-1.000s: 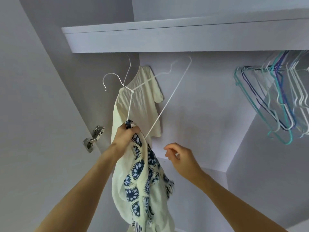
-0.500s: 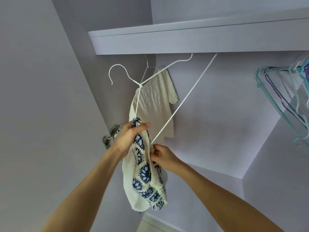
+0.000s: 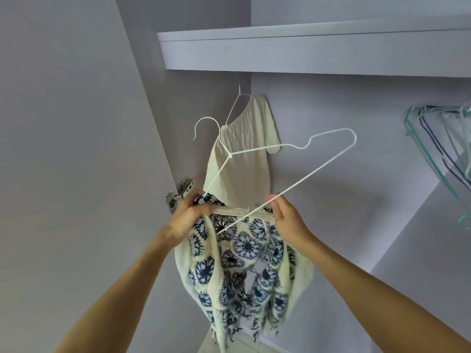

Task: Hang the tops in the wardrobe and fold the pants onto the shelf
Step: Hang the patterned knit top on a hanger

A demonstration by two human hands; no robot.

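Left hand (image 3: 190, 212) gripping cream crocheted top with blue flower motifs (image 3: 244, 261) and white wire hanger (image 3: 293, 171), right hand (image 3: 285, 220) pinching its neckline, before hung cream short-sleeved top (image 3: 242, 159), under white wardrobe shelf (image 3: 305, 52)

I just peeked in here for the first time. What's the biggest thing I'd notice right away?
Right in the middle, two hands stretch a cream top with blue flower patterns over a white wire hanger, the left hand and right hand each holding its neckline. Behind it hangs a plain cream top under the shelf, and empty teal hangers dangle far right.
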